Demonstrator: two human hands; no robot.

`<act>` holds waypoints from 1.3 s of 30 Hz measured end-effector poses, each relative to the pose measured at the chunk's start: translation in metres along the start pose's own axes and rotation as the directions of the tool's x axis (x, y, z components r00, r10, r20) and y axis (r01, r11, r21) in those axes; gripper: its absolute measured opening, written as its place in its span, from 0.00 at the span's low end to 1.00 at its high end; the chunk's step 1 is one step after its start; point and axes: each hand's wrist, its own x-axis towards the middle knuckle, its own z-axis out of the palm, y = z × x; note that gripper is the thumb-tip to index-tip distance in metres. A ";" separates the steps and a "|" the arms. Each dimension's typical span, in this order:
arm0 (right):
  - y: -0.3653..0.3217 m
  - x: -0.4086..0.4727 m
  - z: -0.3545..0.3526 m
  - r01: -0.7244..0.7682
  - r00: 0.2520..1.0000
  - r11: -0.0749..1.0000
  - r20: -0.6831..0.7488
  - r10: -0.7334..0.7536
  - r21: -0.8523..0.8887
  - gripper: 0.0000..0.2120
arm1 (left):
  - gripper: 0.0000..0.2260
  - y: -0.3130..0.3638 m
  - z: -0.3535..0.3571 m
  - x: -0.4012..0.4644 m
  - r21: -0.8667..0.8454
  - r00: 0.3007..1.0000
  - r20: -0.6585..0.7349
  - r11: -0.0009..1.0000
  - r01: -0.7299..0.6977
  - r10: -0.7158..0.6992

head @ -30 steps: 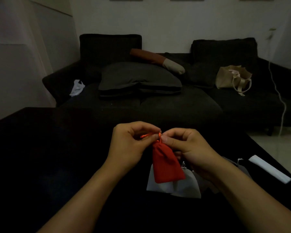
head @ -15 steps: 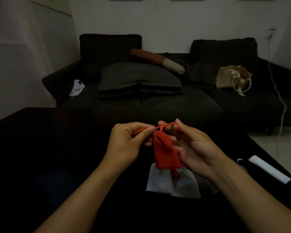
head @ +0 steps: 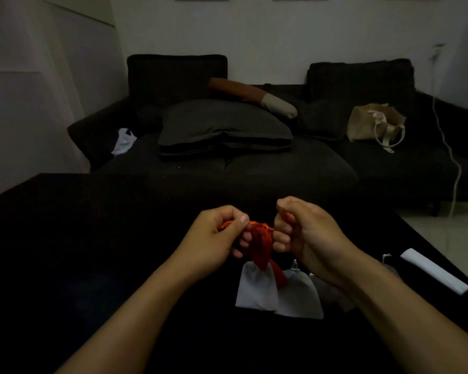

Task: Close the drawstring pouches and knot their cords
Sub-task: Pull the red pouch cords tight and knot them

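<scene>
Setting: a dim room seen from head height, looking down over a black bench (head: 97, 238) toward a dark sofa (head: 254, 168) against the far wall.

Left hand (head: 214, 238): held above the bench at centre, forearm reaching in from the near left. The fingers (head: 241, 242) are curled, and the thumb and forefinger pinch an orange cord (head: 226, 224) that runs out to the left of the pouch mouth.

Right hand (head: 305, 233): level with the left and just right of it, forearm coming in from the near right. It is closed into a fist, fingers curled tight around the cord's other end (only a sliver of orange shows at the top of the fist).

Red pouch (head: 260, 247): hangs between the two hands, its gathered mouth up at the knuckles, its body drooping down and toward the viewer, lifted off the bench. Whether a knot is formed cannot be told.

White pouches (head: 257, 290): lying flat on the bench just below the red pouch, overlapping side by side, with more pale fabric partly hidden under the right wrist.

White strip (head: 435, 271): flat on the bench at the right edge, well apart from the pouches.

Sofa contents: a large grey cushion (head: 222, 125) in the middle, a beige tote bag (head: 373, 125) to the right.
</scene>
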 end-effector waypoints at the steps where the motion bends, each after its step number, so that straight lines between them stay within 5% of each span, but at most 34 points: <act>1: 0.001 -0.001 0.001 -0.022 1.000 1.000 0.000 0.022 -0.008 0.15 | 0.11 0.000 0.001 -0.001 0.018 0.998 0.041 0.999 0.042 -0.043; 6: 0.005 -0.003 0.007 -0.030 0.998 0.994 0.049 0.035 -0.102 0.10 | 0.11 0.003 0.005 -0.003 0.124 0.985 0.107 0.984 0.125 -0.139; 11: 0.003 -0.002 -0.001 0.069 0.996 0.976 0.074 -0.055 -0.207 0.06 | 0.14 0.000 0.003 -0.004 0.194 0.996 0.081 0.980 -0.036 0.020; 16: 0.005 -0.001 -0.015 0.252 0.965 0.667 0.136 -0.222 -0.701 0.04 | 0.16 0.003 -0.004 -0.002 0.229 0.991 0.061 0.965 -0.131 0.120; 19: 0.004 -0.003 -0.011 0.279 0.956 0.479 0.191 -0.225 -0.832 0.09 | 0.17 0.001 -0.004 -0.004 0.276 0.989 0.087 0.951 -0.139 0.119; 21: 0.004 -0.002 -0.011 0.284 0.957 0.484 0.218 -0.189 -0.827 0.14 | 0.18 -0.001 -0.005 -0.003 0.336 0.983 0.044 0.924 -0.185 0.180; 27: 0.010 0.001 -0.015 0.177 0.966 0.752 0.257 -0.010 -0.635 0.19 | 0.18 0.005 0.004 -0.005 -0.126 0.994 0.055 0.988 -0.088 0.096; 30: 0.008 0.001 -0.013 0.192 0.963 0.712 0.268 -0.006 -0.675 0.15 | 0.18 0.006 0.003 -0.004 -0.310 0.996 0.063 0.948 0.078 -0.062; 35: 0.003 -0.002 -0.015 0.327 0.945 0.525 0.267 -0.189 -0.786 0.06 | 0.18 0.003 -0.002 0.000 -0.282 0.995 0.020 0.955 0.095 -0.094; 39: 0.001 -0.008 -0.012 0.355 0.934 0.491 0.286 -0.214 -0.795 0.05 | 0.13 0.007 -0.005 -0.003 -0.279 0.995 0.023 0.955 0.104 -0.102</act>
